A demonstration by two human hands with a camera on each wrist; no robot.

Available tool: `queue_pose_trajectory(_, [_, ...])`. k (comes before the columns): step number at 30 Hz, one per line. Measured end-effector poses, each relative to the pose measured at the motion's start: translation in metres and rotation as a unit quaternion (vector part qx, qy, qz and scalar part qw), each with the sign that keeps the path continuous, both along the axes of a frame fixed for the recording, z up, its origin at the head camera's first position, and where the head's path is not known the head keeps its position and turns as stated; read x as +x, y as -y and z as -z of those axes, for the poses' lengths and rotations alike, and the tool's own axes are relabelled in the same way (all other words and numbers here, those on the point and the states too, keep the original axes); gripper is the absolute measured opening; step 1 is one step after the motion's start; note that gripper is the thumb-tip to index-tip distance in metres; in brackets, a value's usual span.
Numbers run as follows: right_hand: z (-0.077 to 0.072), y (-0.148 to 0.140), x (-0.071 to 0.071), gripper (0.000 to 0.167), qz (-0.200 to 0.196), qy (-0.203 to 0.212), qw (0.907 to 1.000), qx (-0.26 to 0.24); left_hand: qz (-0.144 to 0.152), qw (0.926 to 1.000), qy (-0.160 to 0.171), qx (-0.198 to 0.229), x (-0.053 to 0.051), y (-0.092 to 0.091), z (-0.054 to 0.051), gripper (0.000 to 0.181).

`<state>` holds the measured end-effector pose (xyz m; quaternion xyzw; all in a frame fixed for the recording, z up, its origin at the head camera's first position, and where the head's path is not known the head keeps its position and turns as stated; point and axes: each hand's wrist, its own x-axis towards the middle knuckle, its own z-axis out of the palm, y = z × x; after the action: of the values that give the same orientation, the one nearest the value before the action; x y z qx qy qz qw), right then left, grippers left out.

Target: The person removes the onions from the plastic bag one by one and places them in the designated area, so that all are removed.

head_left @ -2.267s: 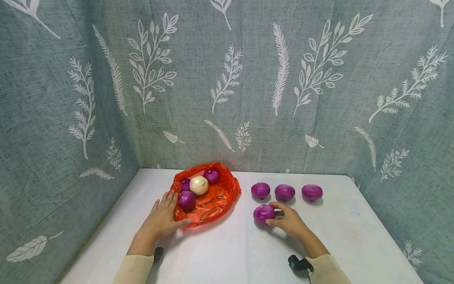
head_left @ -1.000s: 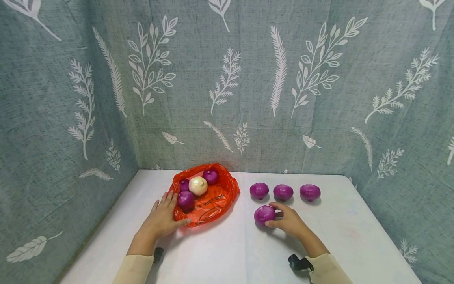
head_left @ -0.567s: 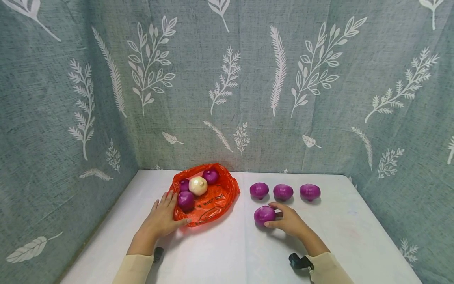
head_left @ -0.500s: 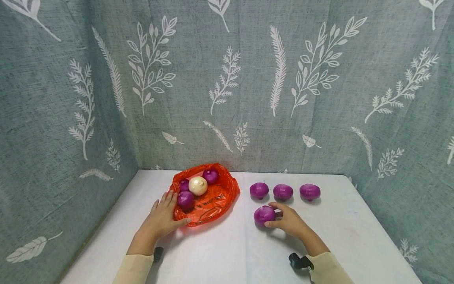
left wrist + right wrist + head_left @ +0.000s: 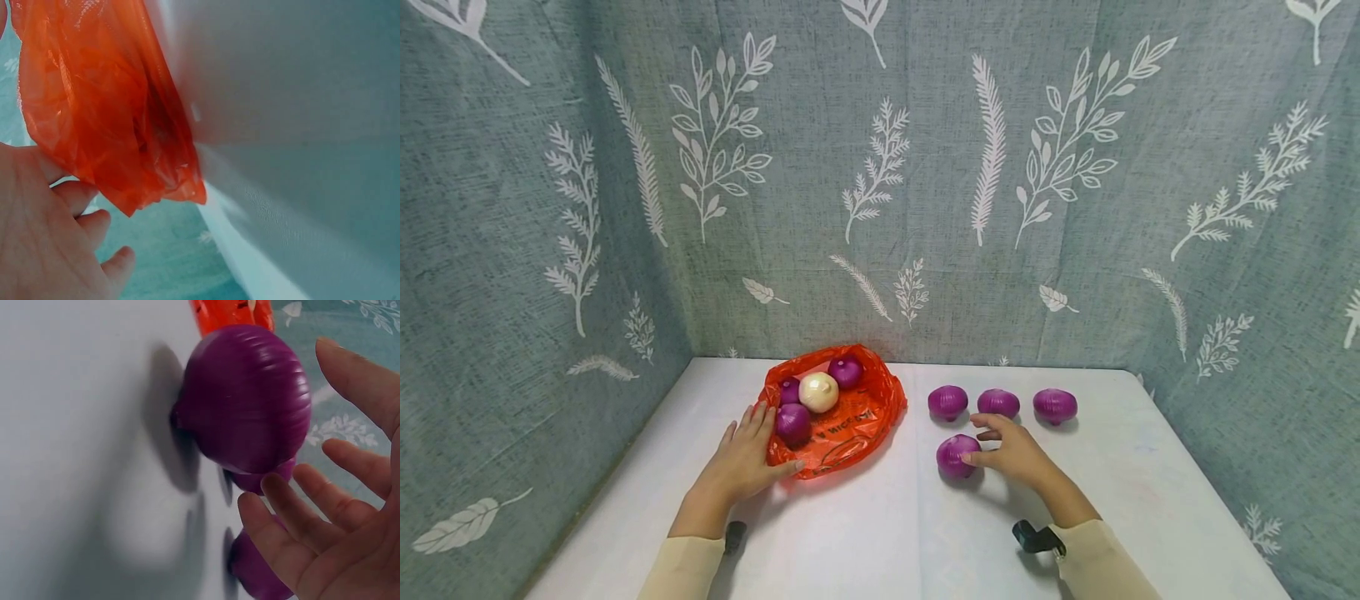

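A purple onion is set on the white table just beside the fingers of the right hand. Its broad axis is laid level, and in the right wrist view its short nub is seen turned down to the tabletop. The right hand is opened, its fingers and thumb spread apart; the onion is not gripped, and whether it is brushed by a fingertip cannot be told.

Behind it a row is formed by a left onion, a middle onion and a right onion. Each is wider than tall, with its long axis laid across the table; under the left and right ones a nub is seen pointing down.

The rim of a red plastic bag is touched at its left and near sides by the left hand, whose fingers are held loose and nearly straight. The bag's mouth is turned upward. Inside, a white onion is surrounded by three purple ones, its tip tilted toward the upper right.
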<state>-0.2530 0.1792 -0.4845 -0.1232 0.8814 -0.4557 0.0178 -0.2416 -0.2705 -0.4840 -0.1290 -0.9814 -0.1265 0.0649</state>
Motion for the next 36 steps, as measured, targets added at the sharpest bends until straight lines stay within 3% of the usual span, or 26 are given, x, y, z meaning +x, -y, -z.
queue_pose_trajectory(21, [-0.04, 0.036, -0.021, 0.066, -0.039, 0.0, 0.9991, 0.017, -0.014, 0.9997, 0.009, 0.018, -0.003, 0.005, 0.004, 0.115])
queue_pose_trajectory(29, [-0.045, 0.056, -0.029, 0.061, -0.069, -0.024, 0.9973, 0.011, -0.013, 0.9997, 0.009, 0.019, -0.003, 0.004, 0.006, 0.113])
queue_pose_trajectory(36, [-0.053, 0.082, -0.033, 0.057, -0.096, -0.019, 0.9952, -0.006, -0.011, 0.9997, 0.013, 0.018, -0.003, 0.003, 0.003, 0.114])
